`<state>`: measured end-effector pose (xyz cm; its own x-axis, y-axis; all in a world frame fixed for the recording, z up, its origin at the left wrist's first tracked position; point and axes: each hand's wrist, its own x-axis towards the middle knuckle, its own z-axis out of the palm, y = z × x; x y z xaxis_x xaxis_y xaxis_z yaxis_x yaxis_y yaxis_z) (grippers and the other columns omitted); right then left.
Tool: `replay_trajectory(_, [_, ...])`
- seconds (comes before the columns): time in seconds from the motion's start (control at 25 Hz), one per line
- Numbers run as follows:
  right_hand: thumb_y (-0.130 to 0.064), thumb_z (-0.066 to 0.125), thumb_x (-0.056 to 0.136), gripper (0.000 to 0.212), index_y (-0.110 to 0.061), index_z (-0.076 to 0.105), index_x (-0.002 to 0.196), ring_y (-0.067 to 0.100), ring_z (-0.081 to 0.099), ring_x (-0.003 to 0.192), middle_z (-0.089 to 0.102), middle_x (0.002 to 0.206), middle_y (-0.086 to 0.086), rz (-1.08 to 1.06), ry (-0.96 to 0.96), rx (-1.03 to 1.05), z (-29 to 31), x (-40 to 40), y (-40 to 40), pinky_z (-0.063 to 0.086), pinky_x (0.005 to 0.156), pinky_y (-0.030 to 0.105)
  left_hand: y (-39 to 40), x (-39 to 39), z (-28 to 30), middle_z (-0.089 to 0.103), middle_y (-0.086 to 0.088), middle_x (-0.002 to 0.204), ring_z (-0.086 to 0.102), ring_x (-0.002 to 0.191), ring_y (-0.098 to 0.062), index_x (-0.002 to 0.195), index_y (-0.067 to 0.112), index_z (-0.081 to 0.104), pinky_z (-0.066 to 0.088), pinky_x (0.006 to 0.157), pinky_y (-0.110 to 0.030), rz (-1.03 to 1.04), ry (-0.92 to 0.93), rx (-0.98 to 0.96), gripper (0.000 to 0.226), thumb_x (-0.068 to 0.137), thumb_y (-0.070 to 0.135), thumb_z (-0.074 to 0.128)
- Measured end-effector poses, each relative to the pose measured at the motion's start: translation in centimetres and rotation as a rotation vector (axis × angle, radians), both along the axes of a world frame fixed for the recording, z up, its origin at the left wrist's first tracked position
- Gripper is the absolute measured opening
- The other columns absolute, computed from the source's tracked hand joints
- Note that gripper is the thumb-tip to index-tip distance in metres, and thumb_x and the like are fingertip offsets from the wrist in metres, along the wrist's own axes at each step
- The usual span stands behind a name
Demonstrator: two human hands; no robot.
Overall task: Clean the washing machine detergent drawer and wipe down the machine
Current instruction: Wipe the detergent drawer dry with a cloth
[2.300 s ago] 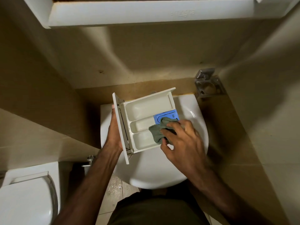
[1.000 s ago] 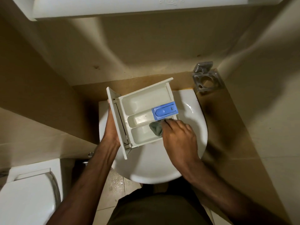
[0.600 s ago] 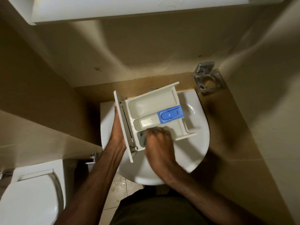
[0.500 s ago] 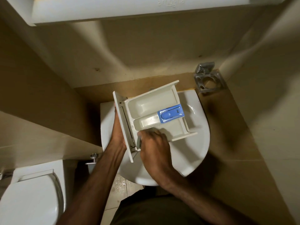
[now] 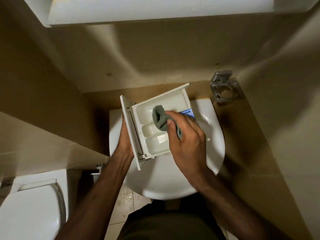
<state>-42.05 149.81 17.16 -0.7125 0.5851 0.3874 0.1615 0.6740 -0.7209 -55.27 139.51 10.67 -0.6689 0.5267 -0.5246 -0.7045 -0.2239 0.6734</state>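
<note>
The white detergent drawer (image 5: pixel 156 143) is held over a white washbasin (image 5: pixel 166 181), its front panel at the left. My left hand (image 5: pixel 125 137) grips the drawer from behind that panel, mostly hidden by it. My right hand (image 5: pixel 187 142) holds a grey-green cloth (image 5: pixel 160 121) bunched in its fingers above the far and middle compartments. The blue insert (image 5: pixel 187 113) of the drawer peeks out beyond my right hand. The washing machine itself is out of view.
A white toilet (image 5: pixel 31 208) stands at the lower left. A metal holder (image 5: pixel 225 90) is fixed to the wall at the upper right. A white cabinet (image 5: pixel 155 9) hangs overhead. Beige tiled walls close in on both sides.
My right hand has moved with the cloth from the near compartment up to the far and middle compartments, now covering most of the blue insert. The left hand keeps its grip on the drawer.
</note>
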Motion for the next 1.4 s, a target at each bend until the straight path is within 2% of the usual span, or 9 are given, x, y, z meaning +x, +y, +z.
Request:
replay_trajectory(0.12, [-0.007, 0.061, 0.099, 0.026, -0.008, 0.072, 0.122, 0.03, 0.063, 0.097, 0.07, 0.105, 0.01, 0.112, -0.128, 0.265, -0.4, -5.1, 0.3, 0.052, 0.082, 0.041, 0.9, 0.4, 0.8, 0.066, -0.003, 0.074, 0.067, 0.067, -0.015, 0.086, 0.018, 0.066, 0.059, 0.064, -0.026, -0.021, 0.002, -0.023, 0.045, 0.112, 0.038, 0.035])
replay_trajectory(0.32, [-0.009, 0.085, 0.071, 0.036, -0.009, 0.076, 0.106, 0.029, 0.067, 0.08, 0.066, 0.095, 0.01, 0.223, -0.482, 0.593, -3.0, -7.7, -1.8, 0.055, 0.059, 0.035, 1.2, 0.4, 0.1, 0.064, -0.002, 0.071, 0.069, 0.068, -0.011, 0.084, 0.016, 0.067, 0.059, 0.065, -0.02, 0.054, -0.024, -0.092, 0.044, 0.112, 0.03, 0.037])
replay_trajectory(0.48, [-0.001, 0.05, 0.073, 0.028, -0.007, 0.073, 0.088, 0.03, 0.065, 0.074, 0.064, 0.09, 0.011, 0.29, -0.516, 0.667, -3.1, -3.3, -3.5, 0.055, 0.058, 0.039, 0.8, 0.9, 0.1, 0.071, -0.005, 0.073, 0.072, 0.068, -0.016, 0.077, 0.018, 0.08, 0.061, 0.064, -0.024, -0.002, -0.053, -0.011, 0.064, 0.113, 0.04, 0.031])
replay_trajectory(0.56, [-0.003, 0.041, 0.072, 0.037, -0.009, 0.073, 0.089, 0.028, 0.065, 0.072, 0.064, 0.089, 0.009, 0.32, -0.63, 0.652, -3.3, -0.5, -4.4, 0.056, 0.054, 0.037, 0.9, 0.9, 0.6, 0.074, -0.005, 0.076, 0.074, 0.068, -0.017, 0.079, 0.02, 0.082, 0.061, 0.062, -0.026, -0.02, -0.065, 0.037, 0.068, 0.112, 0.045, 0.028])
replay_trajectory(0.76, [-0.01, 0.086, 0.048, 0.021, -0.018, 0.07, 0.059, 0.025, 0.062, 0.058, 0.061, 0.068, 0.004, 0.198, -0.805, 0.519, -1.4, 2.3, -3.0, 0.039, 0.043, 0.026, 1.4, 1.3, 1.6, 0.076, -0.003, 0.08, 0.074, 0.071, -0.019, 0.082, 0.022, 0.081, 0.06, 0.064, -0.029, -0.095, -0.073, 0.087, 0.068, 0.111, 0.051, 0.026])
replay_trajectory(0.96, [-0.005, 0.074, 0.066, 0.014, -0.016, 0.073, 0.073, 0.03, 0.065, 0.071, 0.066, 0.073, 0.006, -0.042, -0.755, 0.602, 0.1, 2.7, -0.1, 0.044, 0.049, 0.031, 0.4, 0.5, 0.5, 0.071, 0.0, 0.075, 0.069, 0.066, -0.018, 0.079, 0.025, 0.074, 0.059, 0.063, -0.031, -0.041, -0.052, 0.079, 0.058, 0.11, 0.051, 0.033])
replay_trajectory(1.12, [-0.002, 0.076, 0.059, 0.026, -0.021, 0.073, 0.077, 0.028, 0.064, 0.079, 0.066, 0.066, 0.0, 0.086, -0.863, 0.492, -2.5, 1.4, -1.9, 0.048, 0.053, 0.032, 0.6, 0.4, 0.5, 0.07, -0.005, 0.086, 0.07, 0.074, -0.02, 0.089, 0.023, 0.074, 0.06, 0.067, -0.032, -0.034, -0.02, 0.053, 0.054, 0.111, 0.052, 0.033])
replay_trajectory(1.24, [-0.001, 0.076, 0.053, 0.029, -0.018, 0.075, 0.077, 0.028, 0.067, 0.078, 0.068, 0.064, 0.001, 0.159, -0.865, 0.357, -2.9, 0.1, -4.0, 0.051, 0.048, 0.032, 1.0, 0.9, 0.2, 0.072, -0.002, 0.078, 0.07, 0.068, -0.016, 0.081, 0.025, 0.077, 0.059, 0.062, -0.027, -0.027, -0.016, 0.026, 0.059, 0.112, 0.047, 0.031])
replay_trajectory(1.4, [-0.009, 0.065, 0.076, 0.023, -0.021, 0.077, 0.092, 0.024, 0.068, 0.09, 0.075, 0.081, -0.002, 0.199, -0.712, 0.155, -2.4, 0.4, -4.7, 0.056, 0.065, 0.034, 0.5, 0.7, -0.2, 0.069, -0.001, 0.073, 0.067, 0.064, -0.015, 0.078, 0.025, 0.076, 0.058, 0.06, -0.026, -0.007, -0.005, 0.027, 0.058, 0.112, 0.045, 0.033])
